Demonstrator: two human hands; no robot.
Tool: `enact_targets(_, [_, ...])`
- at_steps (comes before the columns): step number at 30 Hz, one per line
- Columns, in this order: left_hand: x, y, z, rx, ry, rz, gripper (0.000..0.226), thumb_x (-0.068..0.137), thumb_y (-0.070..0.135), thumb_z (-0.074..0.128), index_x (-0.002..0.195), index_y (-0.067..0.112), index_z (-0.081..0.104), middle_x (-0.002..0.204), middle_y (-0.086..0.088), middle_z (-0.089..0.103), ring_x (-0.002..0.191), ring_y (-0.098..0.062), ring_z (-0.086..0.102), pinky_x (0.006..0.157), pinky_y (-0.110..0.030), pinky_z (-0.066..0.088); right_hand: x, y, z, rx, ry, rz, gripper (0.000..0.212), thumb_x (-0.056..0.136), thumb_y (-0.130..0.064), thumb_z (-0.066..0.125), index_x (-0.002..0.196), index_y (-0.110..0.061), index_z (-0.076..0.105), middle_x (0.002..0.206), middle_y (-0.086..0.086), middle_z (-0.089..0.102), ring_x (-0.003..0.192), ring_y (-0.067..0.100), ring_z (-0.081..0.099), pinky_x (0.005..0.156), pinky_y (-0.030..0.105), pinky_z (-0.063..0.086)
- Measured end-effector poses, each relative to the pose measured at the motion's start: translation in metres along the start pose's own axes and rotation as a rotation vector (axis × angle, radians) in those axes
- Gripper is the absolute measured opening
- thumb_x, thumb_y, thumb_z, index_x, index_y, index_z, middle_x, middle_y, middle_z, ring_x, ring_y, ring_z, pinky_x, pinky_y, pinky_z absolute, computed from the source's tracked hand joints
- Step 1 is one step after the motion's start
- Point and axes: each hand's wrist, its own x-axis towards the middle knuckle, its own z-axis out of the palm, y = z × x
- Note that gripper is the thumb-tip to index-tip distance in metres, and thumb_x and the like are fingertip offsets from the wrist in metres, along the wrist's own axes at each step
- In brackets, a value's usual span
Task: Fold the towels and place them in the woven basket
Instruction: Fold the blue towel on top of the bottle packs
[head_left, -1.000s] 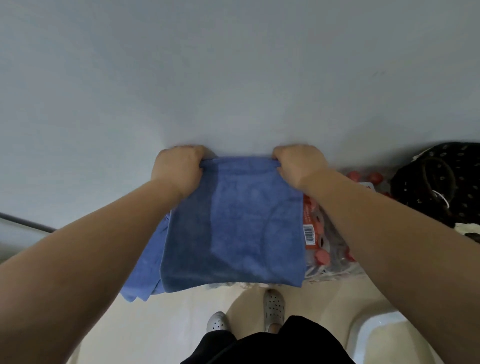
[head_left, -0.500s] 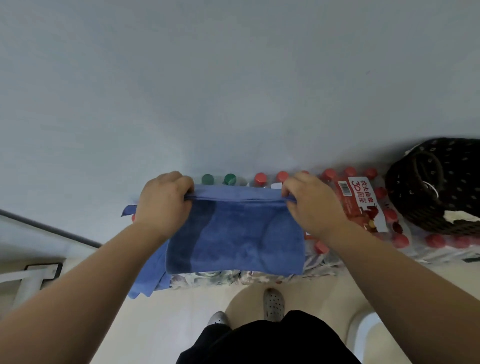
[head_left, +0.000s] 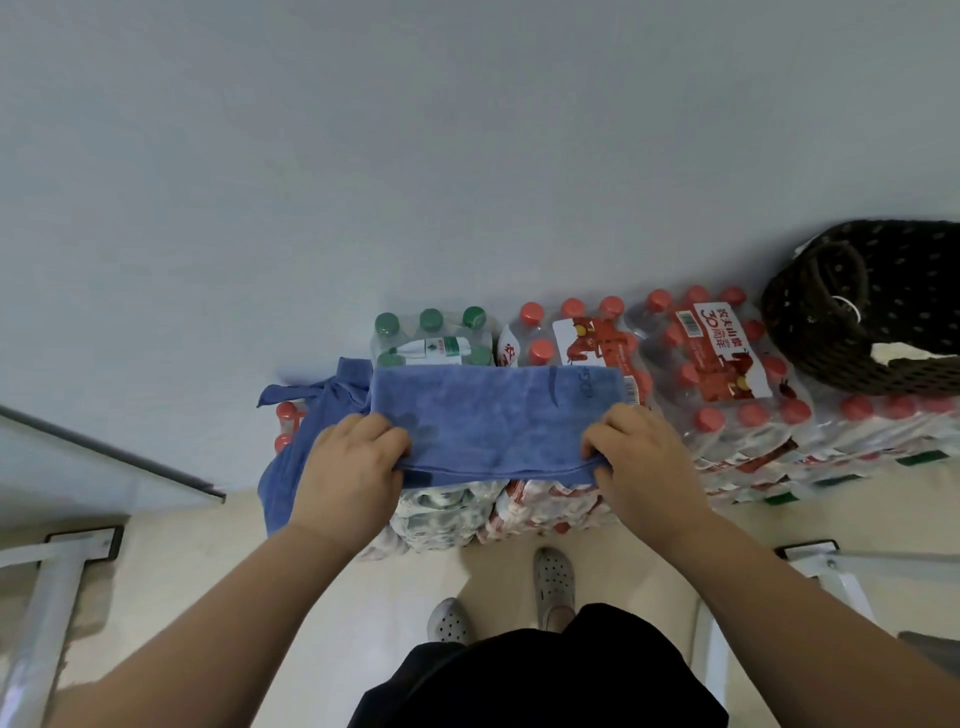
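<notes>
Left hand (head_left: 353, 467), right hand (head_left: 647, 462) pinch one towel (head_left: 493, 415), maybe two; one basket (head_left: 893, 312).

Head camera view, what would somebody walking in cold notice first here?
A blue towel lies stretched across shrink-wrapped water bottle packs at centre, its near edge gripped by the left hand and the right hand. Bright red caps crowd the packs to the right, with a green-capped pack just behind the towel. A dark woven basket sits at the far right, beside the red-capped packs.
</notes>
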Motion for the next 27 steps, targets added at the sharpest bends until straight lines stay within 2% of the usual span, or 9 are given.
enact_targets(4, [-0.007,-0.001,0.01,0.062,-0.203,-0.017,0.007,0.066,0.01,0.066,0.07,0.016,0.064,0.068,-0.002,0.053,0.061,-0.027,0.048,0.05,-0.038,0.045,-0.015,0.003,0.015,-0.133,-0.172,0.037,0.02,0.068,-0.021,0.084,0.078,-0.022,0.067,0.082,-0.003,0.051,0.075,0.021,0.051,0.067,0.038,0.05])
enact_targets(6, [-0.006,0.002,0.004,0.074,-0.28,-0.036,0.014,0.071,0.033,0.069,0.075,0.021,0.064,0.074,0.002,0.053,0.067,-0.025,0.049,0.057,-0.036,0.046,-0.016,-0.001,0.015,-0.16,-0.219,0.047,0.028,0.067,-0.043,0.083,0.08,-0.024,0.066,0.085,-0.004,0.051,0.08,0.022,0.052,0.073,0.04,0.051])
enact_targets(9, [0.002,0.013,-0.01,0.087,-0.26,-0.073,0.037,0.075,0.06,0.058,0.092,0.027,0.063,0.086,0.005,0.055,0.079,-0.022,0.051,0.07,-0.037,0.049,-0.008,-0.012,0.01,-0.163,-0.099,0.09,0.041,0.077,-0.061,0.065,0.096,-0.025,0.065,0.101,-0.002,0.055,0.097,0.024,0.053,0.087,0.042,0.044])
enact_targets(11, [0.007,0.021,-0.013,0.089,-0.233,-0.083,0.049,0.081,0.061,0.051,0.111,0.024,0.063,0.104,0.001,0.06,0.094,-0.025,0.055,0.082,-0.041,0.051,0.001,-0.022,0.01,-0.158,-0.129,0.153,0.063,0.086,-0.069,0.04,0.125,-0.023,0.059,0.13,0.006,0.055,0.123,0.03,0.049,0.105,0.046,0.037])
enact_targets(13, [0.012,0.026,-0.01,0.085,-0.287,-0.093,0.067,0.085,0.064,0.036,0.133,0.021,0.055,0.132,-0.004,0.056,0.119,-0.031,0.052,0.1,-0.048,0.046,0.01,-0.028,0.015,-0.137,-0.256,0.218,0.09,0.086,-0.078,0.011,0.153,-0.022,0.031,0.161,0.012,0.026,0.149,0.033,0.02,0.122,0.05,0.015])
enact_targets(16, [0.014,0.028,0.004,0.122,-0.453,-0.106,0.087,0.087,0.072,0.011,0.157,0.022,0.016,0.165,-0.006,0.013,0.152,-0.031,0.009,0.123,-0.052,0.012,0.02,-0.027,0.028,-0.106,-0.403,0.265,0.109,0.071,-0.085,-0.02,0.159,-0.021,-0.007,0.166,0.009,-0.013,0.152,0.029,-0.017,0.122,0.05,-0.009])
enact_targets(18, [0.014,0.029,0.015,0.139,-0.496,-0.105,0.088,0.088,0.075,0.004,0.158,0.022,-0.004,0.166,-0.005,-0.01,0.152,-0.028,-0.013,0.123,-0.052,-0.004,0.025,-0.024,0.033,-0.119,-0.442,0.285,0.104,0.071,-0.082,-0.017,0.156,-0.022,-0.017,0.163,0.008,-0.023,0.15,0.028,-0.023,0.12,0.05,-0.012])
enact_targets(20, [0.016,0.031,0.024,0.16,-0.53,-0.109,0.088,0.089,0.075,0.002,0.156,0.021,-0.016,0.163,-0.005,-0.021,0.149,-0.026,-0.023,0.121,-0.051,-0.01,0.029,-0.021,0.035,-0.133,-0.449,0.286,0.1,0.074,-0.08,-0.011,0.155,-0.022,-0.02,0.162,0.007,-0.028,0.149,0.028,-0.026,0.118,0.049,-0.015])
enact_targets(27, [0.046,0.043,0.038,0.182,-0.539,-0.166,0.086,0.085,0.073,-0.009,0.15,0.02,-0.027,0.155,-0.005,-0.034,0.147,-0.028,-0.028,0.12,-0.053,-0.013,0.052,0.009,0.039,-0.164,-0.426,0.234,0.089,0.084,-0.079,-0.003,0.155,-0.028,-0.021,0.163,0.002,-0.026,0.149,0.025,-0.025,0.114,0.052,-0.019])
